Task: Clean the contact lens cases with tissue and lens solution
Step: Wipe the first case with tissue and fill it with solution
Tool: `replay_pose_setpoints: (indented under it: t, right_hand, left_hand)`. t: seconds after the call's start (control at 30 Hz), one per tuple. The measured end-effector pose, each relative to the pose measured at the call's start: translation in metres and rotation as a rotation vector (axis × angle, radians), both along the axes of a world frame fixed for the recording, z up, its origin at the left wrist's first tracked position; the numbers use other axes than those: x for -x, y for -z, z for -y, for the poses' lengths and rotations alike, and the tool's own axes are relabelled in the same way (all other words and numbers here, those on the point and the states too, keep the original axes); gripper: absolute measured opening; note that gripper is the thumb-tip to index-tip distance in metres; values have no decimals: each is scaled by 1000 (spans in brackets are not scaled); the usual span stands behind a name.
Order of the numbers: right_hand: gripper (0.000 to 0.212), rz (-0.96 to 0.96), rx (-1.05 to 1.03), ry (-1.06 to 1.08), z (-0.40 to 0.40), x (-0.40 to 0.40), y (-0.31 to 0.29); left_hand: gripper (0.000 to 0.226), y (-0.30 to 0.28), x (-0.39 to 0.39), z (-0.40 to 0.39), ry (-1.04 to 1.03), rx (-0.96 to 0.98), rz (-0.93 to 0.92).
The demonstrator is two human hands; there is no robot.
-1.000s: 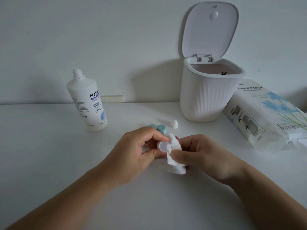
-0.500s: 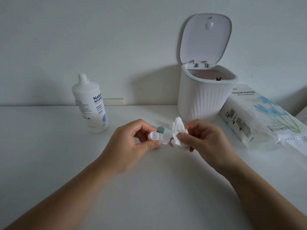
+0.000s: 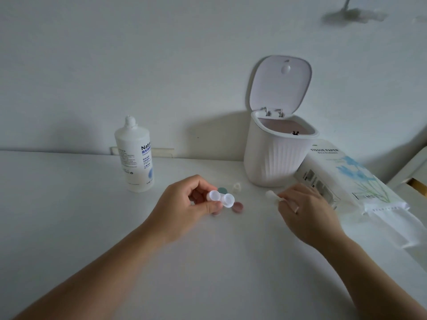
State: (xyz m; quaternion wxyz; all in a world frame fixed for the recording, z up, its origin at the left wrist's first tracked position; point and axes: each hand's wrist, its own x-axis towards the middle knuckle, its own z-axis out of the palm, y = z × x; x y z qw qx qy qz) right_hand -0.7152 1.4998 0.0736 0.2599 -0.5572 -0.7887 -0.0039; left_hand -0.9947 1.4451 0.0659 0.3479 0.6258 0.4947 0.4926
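Your left hand [image 3: 184,204] pinches the clear lens case [image 3: 221,199] between thumb and fingers, holding it just above the table [image 3: 69,215]. A green cap [image 3: 222,190] lies behind the case, a pink cap [image 3: 237,207] beside it and a small white cap [image 3: 236,187] farther back. Your right hand [image 3: 305,211], well apart, has its fingers closed on a wadded tissue [image 3: 272,196] near the open bin [image 3: 275,158] and the tissue pack [image 3: 346,179]. The solution bottle [image 3: 136,158] stands upright at the left.
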Motion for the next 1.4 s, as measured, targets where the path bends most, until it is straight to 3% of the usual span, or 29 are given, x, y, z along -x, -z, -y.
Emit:
replay_pose_setpoints:
  t: [0.13, 0.23, 0.33, 0.37, 0.47, 0.57, 0.63, 0.77, 0.9, 1.0, 1.17, 1.4]
  right_hand:
    - [32, 190, 145, 70, 3, -1, -1]
    - [35, 186, 71, 103, 7, 5, -8]
    - [36, -21, -105, -115, 15, 19, -17]
    - [37, -153, -36, -230, 16, 26, -21]
    - [42, -500, 460, -486, 12, 49, -26]
    - [38, -606, 609, -564, 3, 65, -20]
    - [28, -685, 631, -586, -1, 70, -15]
    - [33, -780, 670, -585, -6, 70, -10]
    - [20, -796, 669, -632, -4, 69, -4]
    - [18, -853, 632, -581, -6, 63, 0]
    - [32, -1013, 602, -483, -14, 54, 5]
    - [22, -917, 572, -469, -15, 53, 9]
  left_hand:
    - [22, 0, 1, 0, 11, 20, 43]
    - [23, 0, 0, 0, 15, 20, 62]
    - [24, 2, 0, -3, 25, 29, 128]
    - [25, 2, 0, -3, 32, 38, 153]
    - [26, 2, 0, -4, 55, 50, 196]
    - [23, 0, 0, -5, 54, 26, 224]
    - [20, -1, 0, -5, 52, 22, 233]
    - [17, 3, 1, -7, 60, 12, 240]
    - [23, 5, 1, -7, 47, -13, 144]
    - [36, 6, 5, -10, -146, -142, 13]
    - [26, 3, 18, -9, -393, -393, -44]
    - [21, -12, 46, -6, -739, -674, -255]
